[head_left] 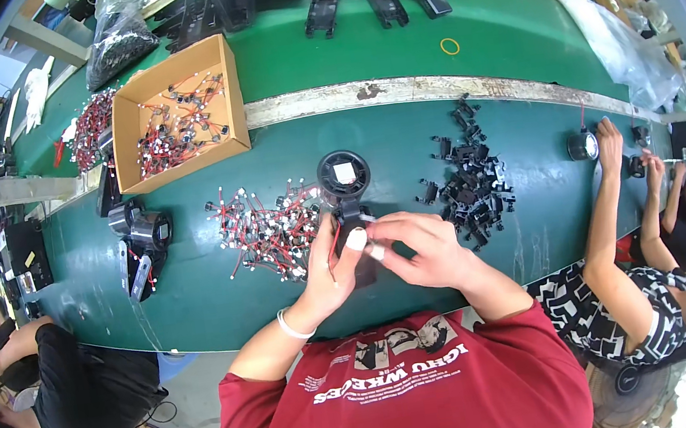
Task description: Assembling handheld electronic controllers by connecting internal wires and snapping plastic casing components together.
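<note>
A black handheld fan (346, 188) with a round head and a pale square label stands out in front of me, its handle toward my body. My left hand (327, 275) is wrapped round the handle, the thumb lying along it. A thin red wire hangs beside that palm. Bent over the same handle from the other side is my right hand (427, 248), its thumb and fingertips pinched together; what they pinch is too small to make out. To the left lies a pile of small parts with red and black wires (272, 234). Small black plastic pieces (478, 183) are heaped to the right.
A cardboard box (173, 73) of wired parts stands at the far left. More black fan units (142, 232) lie left on the green table (200, 311). A pale ledge (396, 90) crosses behind, with black casings (323, 13) beyond. Co-workers sit on both sides.
</note>
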